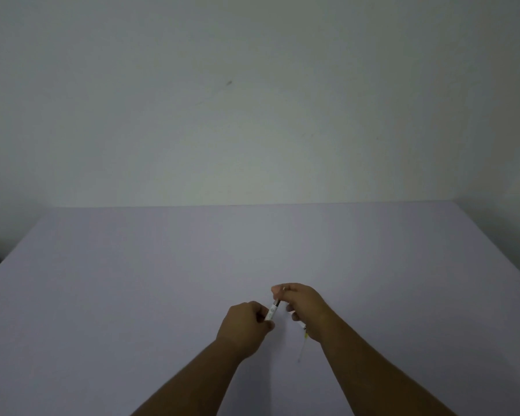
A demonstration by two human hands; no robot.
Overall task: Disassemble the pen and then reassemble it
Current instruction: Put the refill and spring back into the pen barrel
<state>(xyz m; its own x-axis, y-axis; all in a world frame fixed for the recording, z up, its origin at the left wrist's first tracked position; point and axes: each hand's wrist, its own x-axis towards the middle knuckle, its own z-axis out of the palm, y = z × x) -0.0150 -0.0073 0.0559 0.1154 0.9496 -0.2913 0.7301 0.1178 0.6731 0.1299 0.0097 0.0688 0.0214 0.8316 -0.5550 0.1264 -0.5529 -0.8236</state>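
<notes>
Pen (271, 313) held between both hands, above the pale table (132, 280), nothing else on the surface near them.

Left hand (245, 324) curled shut around the white barrel's near end; only a short stretch of barrel shows past the knuckles. Right hand (302, 304) closed at the far, dark end, thumb and forefinger pinching there. Exact contact is small and hard to read.

Long axis: tilted, running from the left hand up and away to the right hand's fingertips. Both hands on it, the left one nearer the body.

A thin pale piece (303, 340) hangs down from under the right hand, with a yellowish bit near its top, possibly the refill. Cannot tell for certain.

Judgement: a tip-end joint is being worked, either unscrewing or re-threading. Which phase, not decidable. Next move likely turns on twisting or pulling along that tilted axis, with the left hand as anchor.
</notes>
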